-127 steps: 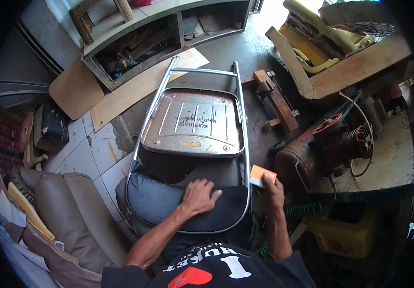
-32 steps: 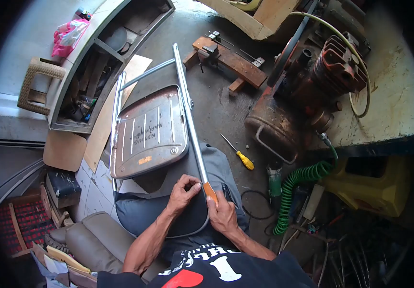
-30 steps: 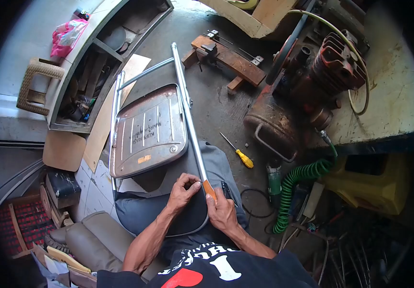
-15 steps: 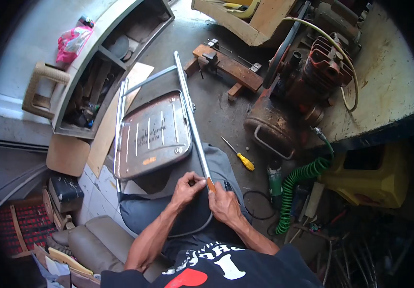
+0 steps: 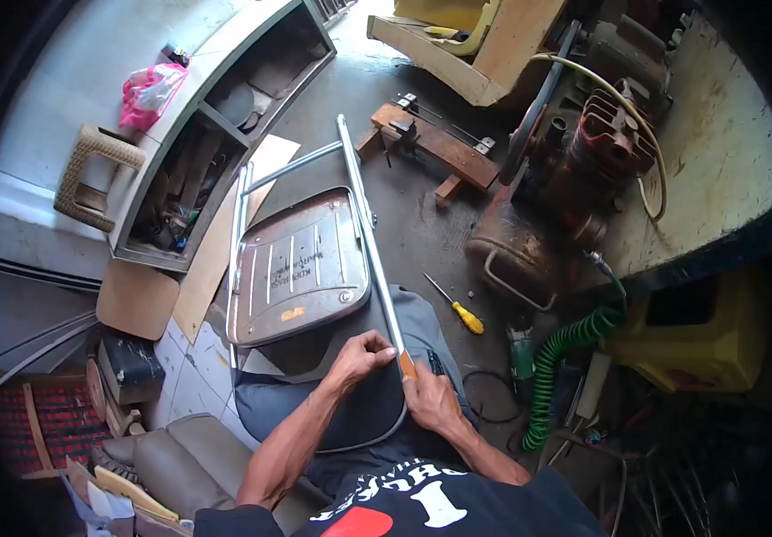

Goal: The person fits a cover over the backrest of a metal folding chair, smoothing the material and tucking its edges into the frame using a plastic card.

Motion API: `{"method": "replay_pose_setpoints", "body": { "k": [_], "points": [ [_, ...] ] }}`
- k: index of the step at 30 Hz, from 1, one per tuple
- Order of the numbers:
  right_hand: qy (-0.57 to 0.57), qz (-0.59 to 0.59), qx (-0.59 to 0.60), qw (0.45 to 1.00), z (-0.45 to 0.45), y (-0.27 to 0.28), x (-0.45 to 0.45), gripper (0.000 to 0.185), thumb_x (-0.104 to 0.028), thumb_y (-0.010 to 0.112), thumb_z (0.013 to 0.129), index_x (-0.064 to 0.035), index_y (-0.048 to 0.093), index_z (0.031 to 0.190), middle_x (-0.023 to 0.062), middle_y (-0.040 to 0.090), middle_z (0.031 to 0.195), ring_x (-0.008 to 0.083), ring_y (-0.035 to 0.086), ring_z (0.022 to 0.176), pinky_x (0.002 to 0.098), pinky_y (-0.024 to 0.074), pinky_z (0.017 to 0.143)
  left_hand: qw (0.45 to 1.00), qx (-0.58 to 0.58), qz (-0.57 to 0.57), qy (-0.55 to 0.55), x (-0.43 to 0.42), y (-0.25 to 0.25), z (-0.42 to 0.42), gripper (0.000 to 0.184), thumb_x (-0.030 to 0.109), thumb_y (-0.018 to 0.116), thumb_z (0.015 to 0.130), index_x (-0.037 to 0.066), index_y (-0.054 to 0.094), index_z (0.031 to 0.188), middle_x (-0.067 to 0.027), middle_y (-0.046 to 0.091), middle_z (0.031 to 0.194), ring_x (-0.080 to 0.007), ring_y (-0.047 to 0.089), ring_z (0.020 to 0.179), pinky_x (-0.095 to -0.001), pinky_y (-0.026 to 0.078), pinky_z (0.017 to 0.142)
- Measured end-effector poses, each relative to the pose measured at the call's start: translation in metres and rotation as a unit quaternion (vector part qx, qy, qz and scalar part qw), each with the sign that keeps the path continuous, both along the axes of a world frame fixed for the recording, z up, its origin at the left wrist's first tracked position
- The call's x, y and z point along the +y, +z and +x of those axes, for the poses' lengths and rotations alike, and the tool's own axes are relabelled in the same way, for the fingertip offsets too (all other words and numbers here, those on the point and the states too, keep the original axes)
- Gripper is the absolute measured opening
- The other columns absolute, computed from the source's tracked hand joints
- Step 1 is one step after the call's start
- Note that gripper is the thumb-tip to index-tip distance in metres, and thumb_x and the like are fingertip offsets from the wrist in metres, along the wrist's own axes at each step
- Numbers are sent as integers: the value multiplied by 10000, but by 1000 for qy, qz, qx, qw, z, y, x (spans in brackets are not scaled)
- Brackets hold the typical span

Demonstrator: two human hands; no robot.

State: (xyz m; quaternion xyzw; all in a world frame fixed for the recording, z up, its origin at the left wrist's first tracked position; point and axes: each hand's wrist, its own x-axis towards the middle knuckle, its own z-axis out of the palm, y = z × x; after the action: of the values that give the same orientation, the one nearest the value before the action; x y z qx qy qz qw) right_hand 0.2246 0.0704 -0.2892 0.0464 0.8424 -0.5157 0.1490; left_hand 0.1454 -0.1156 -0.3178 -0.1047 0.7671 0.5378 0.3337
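A folding chair's metal frame (image 5: 370,242) lies across my lap, its bare tubes pointing away from me. Between the tubes is the rusty-edged metal seat pan (image 5: 307,268), marked with dark lettering. My right hand (image 5: 434,399) is closed round the near end of the right-hand tube, where an orange-brown strip (image 5: 406,365) lies against the metal. Just left of that spot is my left hand (image 5: 361,360), thumb and fingers pinched together close to the tube. Whatever sits between those fingertips is too small to make out.
A yellow-handled screwdriver (image 5: 466,317) lies on the floor to the right. Beyond it stand a rusty compressor (image 5: 520,246) and a coiled green hose (image 5: 542,394). A wooden clamp stand (image 5: 444,148) is ahead. At left is a shelf unit (image 5: 157,255) with a pink bag (image 5: 149,97).
The whole view has shifted slightly, so everything sits a little lower and further right. Both hands keep about the same place on the chair tube.
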Motion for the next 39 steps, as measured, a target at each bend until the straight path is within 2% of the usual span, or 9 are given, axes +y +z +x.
{"method": "replay_pose_setpoints", "body": {
  "k": [3,5,7,14,19,25,27,30,39],
  "points": [
    [22,-12,-52,998,15,14,9,212,-215,562,963,-12,519,1007,344,616,722,568,614,739,663,468,708,998,-56,40,-5,1,-1,11,196,197,804,864,42,692,906,1,662,833,-92,575,780,-282,475,726],
    [28,15,-3,999,14,-3,7,213,-208,568,964,-4,506,976,336,613,705,559,615,709,639,486,633,998,-25,-49,-36,8,10,8,174,173,785,876,37,691,930,6,658,816,-91,570,766,-273,475,717],
    [30,9,-12,999,19,7,10,206,-211,569,965,-14,512,979,336,612,698,555,619,700,630,496,623,998,-36,42,-8,6,4,12,182,181,789,874,36,691,925,-3,660,814,-96,575,764,-275,478,717],
    [35,8,-24,999,14,2,8,262,-241,553,958,20,531,975,385,615,782,575,627,805,660,483,722,1000,30,0,-4,3,-7,14,116,113,747,880,29,671,904,-27,653,782,-110,579,756,-292,494,701],
    [15,10,-39,999,24,13,7,322,-309,560,965,9,555,1017,362,641,850,576,616,853,631,489,768,995,84,-56,-8,13,-9,20,183,202,727,895,34,667,932,-47,634,795,-120,568,757,-309,486,690],
    [41,6,-31,999,33,11,5,285,-250,565,960,33,538,981,374,618,759,573,628,773,630,505,679,989,123,-79,-1,15,-7,26,262,253,730,866,11,666,944,-63,636,791,-156,580,741,-339,489,702],
    [52,-17,-53,997,39,14,8,326,-271,555,966,53,549,1000,385,631,811,573,637,805,635,501,723,986,128,-103,-14,12,-6,25,261,255,728,866,13,674,946,-59,634,786,-152,581,742,-337,486,704],
    [124,3,-129,984,52,28,15,379,-282,531,980,86,565,1065,396,650,921,561,645,910,627,478,857,997,73,-8,14,7,-12,25,288,269,732,889,9,692,1004,-40,640,802,-130,576,760,-312,479,703],
    [222,-76,-253,939,61,89,65,398,-335,525,958,-1,620,1151,328,673,1024,490,649,998,555,489,885,999,9,-42,-22,10,10,21,261,246,721,931,15,673,1041,-8,633,894,-102,547,840,-272,449,784]
  ]
}}
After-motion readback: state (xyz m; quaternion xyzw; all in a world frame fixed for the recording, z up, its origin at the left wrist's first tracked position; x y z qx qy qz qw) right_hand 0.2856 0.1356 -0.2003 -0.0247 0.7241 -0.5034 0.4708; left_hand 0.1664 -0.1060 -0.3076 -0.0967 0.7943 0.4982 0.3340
